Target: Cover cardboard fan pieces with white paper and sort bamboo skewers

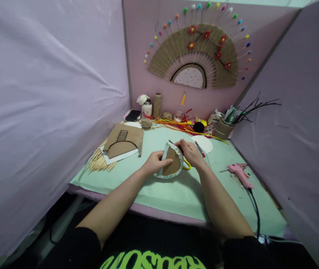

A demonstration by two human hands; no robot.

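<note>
Worktable [173, 198]: mint-green cover; half-round panel in hand sits over its middle, near the front edge.
Wall fan [167, 46]: brown, red flowers, coloured balls along the outer arc, hung above the table's back.
Cardboard sheet [134, 133]: on table left, beside bamboo skewers [99, 163].
Half-round panel [171, 164]: bare brown cardboard facing up, pale blue-white patterned covering wrapped over the rim as an uneven, puckered border, faint yellowish spots; straight side left, curve right, tilted between the hands.
Left hand [157, 163]: grasping panel at its straight side, thumb flat on the bare cardboard, other fingers mostly hidden.
Right hand [190, 152]: fingers bent at the upper curved rim, touching; whether they pinch it, cannot tell.
Hot-glue gun [240, 175]: pink, lying table right, black cord.
White paper piece [204, 144]: round-edged, flat, beyond right hand.
Yellow loop handle [187, 164]: just beside panel's curve, partly hidden.
Pen [200, 149]: dark with red end, beside white paper piece.
</note>
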